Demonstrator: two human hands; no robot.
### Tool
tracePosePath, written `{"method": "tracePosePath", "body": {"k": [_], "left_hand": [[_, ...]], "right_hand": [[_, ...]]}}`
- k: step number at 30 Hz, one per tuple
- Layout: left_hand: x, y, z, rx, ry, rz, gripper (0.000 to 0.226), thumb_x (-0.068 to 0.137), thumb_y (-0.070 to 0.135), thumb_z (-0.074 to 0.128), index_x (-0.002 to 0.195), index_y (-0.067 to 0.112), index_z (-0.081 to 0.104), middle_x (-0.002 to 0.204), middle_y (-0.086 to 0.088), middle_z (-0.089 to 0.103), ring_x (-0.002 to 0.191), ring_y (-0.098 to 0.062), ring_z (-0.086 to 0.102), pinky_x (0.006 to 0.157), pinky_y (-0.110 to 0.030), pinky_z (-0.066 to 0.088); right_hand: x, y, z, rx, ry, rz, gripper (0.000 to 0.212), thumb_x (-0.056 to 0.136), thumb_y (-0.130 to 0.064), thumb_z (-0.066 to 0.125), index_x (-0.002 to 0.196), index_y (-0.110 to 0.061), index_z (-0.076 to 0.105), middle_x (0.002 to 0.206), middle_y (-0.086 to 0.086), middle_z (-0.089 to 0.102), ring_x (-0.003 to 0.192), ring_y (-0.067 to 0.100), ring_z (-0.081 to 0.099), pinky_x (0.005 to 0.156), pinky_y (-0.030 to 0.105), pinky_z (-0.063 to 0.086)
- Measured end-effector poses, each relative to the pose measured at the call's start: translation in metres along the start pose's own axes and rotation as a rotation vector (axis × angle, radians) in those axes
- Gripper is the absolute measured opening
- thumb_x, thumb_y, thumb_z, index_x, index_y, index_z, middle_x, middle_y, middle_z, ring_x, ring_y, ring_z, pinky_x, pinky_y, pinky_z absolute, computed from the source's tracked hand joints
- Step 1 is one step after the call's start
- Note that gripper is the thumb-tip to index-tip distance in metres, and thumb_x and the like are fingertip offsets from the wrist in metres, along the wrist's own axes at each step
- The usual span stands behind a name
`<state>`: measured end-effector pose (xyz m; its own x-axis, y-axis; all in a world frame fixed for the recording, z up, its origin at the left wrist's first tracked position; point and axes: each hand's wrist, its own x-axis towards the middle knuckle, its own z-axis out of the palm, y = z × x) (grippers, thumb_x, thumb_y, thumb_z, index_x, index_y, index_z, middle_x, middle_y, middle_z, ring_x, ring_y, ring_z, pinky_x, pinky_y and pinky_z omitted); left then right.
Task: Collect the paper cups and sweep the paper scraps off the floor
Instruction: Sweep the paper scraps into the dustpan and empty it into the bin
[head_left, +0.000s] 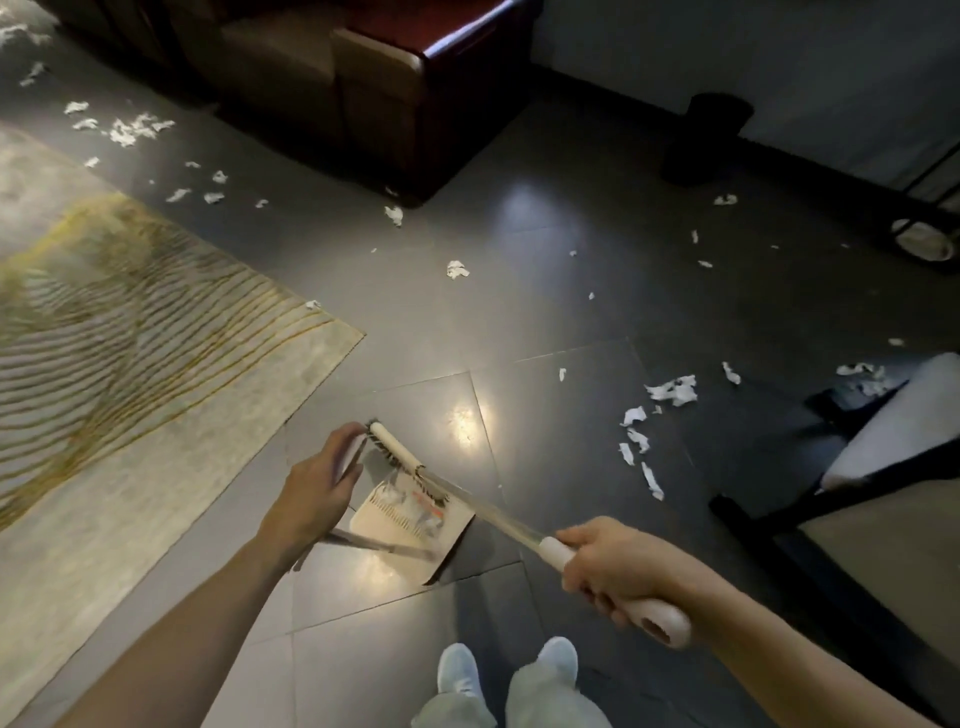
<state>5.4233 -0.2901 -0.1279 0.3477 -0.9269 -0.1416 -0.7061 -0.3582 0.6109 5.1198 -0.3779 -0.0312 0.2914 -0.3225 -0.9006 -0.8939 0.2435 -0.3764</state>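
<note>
My right hand (608, 566) grips the pale handle of a broom (498, 512) whose brush head (397, 454) lies across the mouth of a cream dustpan (410, 517). Inside the pan sit some white scraps. My left hand (317, 483) holds the dustpan's upright handle at its top, fingers curled round it. White paper scraps (670, 391) lie scattered on the dark tiles to the right, more scraps (136, 127) lie far left by the sofa, and single scraps (457, 269) lie mid-floor. A paper cup (922, 240) lies on its side at the far right.
A grey and gold rug (130, 353) covers the floor on the left. A dark sofa (363, 88) stands at the back. A black bin (709, 137) stands by the wall. A chair with a white seat (893, 421) is at the right. My feet (506, 670) are below.
</note>
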Motion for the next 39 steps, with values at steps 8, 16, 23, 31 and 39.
{"method": "tracePosePath", "body": {"k": [8, 16, 23, 31, 39], "left_hand": [[0.046, 0.078, 0.041, -0.006, -0.035, 0.156, 0.041, 0.094, 0.014, 0.055, 0.132, 0.022, 0.042, 0.092, -0.005, 0.062, 0.061, -0.015, 0.053, 0.066, -0.030, 0.042], [0.108, 0.172, 0.104, 0.054, -0.156, 0.313, 0.042, 0.095, 0.018, 0.054, 0.133, 0.026, 0.038, 0.085, -0.006, 0.064, 0.065, -0.022, 0.058, 0.063, -0.033, 0.049], [0.151, 0.247, 0.160, 0.053, -0.240, 0.403, 0.043, 0.095, 0.018, 0.054, 0.134, 0.027, 0.039, 0.085, 0.001, 0.059, 0.072, -0.023, 0.058, 0.065, -0.030, 0.043], [0.193, 0.300, 0.210, 0.068, -0.357, 0.425, 0.039, 0.097, 0.025, 0.050, 0.133, 0.031, 0.037, 0.102, 0.002, 0.063, 0.081, -0.016, 0.058, 0.071, -0.026, 0.046], [0.243, 0.325, 0.223, 0.074, -0.292, 0.395, 0.039, 0.095, 0.016, 0.052, 0.131, 0.026, 0.040, 0.081, -0.003, 0.062, 0.063, -0.017, 0.053, 0.062, -0.030, 0.043]], "right_hand": [[0.013, 0.093, -0.024, 0.151, 0.326, -0.063, 0.038, 0.082, -0.010, 0.049, 0.114, -0.028, 0.056, 0.066, 0.001, 0.057, 0.040, 0.005, 0.051, 0.038, 0.017, 0.040], [0.035, 0.179, -0.115, 0.188, 0.527, 0.096, 0.022, 0.082, -0.014, 0.046, 0.101, -0.017, 0.056, 0.086, 0.007, 0.063, 0.066, 0.020, 0.062, 0.058, 0.033, 0.053], [0.045, 0.238, -0.216, 0.238, 0.615, 0.174, 0.028, 0.086, -0.014, 0.051, 0.112, -0.014, 0.061, 0.108, 0.010, 0.066, 0.101, 0.028, 0.060, 0.072, 0.027, 0.040], [0.090, 0.265, -0.326, 0.251, 0.617, 0.334, 0.035, 0.090, -0.008, 0.045, 0.124, -0.001, 0.051, 0.104, 0.020, 0.065, 0.086, 0.030, 0.063, 0.075, 0.036, 0.050], [0.110, 0.259, -0.347, 0.207, 0.311, 0.357, 0.047, 0.091, -0.006, 0.043, 0.138, 0.000, 0.038, 0.078, 0.013, 0.062, 0.065, 0.023, 0.058, 0.053, 0.026, 0.044]]}}
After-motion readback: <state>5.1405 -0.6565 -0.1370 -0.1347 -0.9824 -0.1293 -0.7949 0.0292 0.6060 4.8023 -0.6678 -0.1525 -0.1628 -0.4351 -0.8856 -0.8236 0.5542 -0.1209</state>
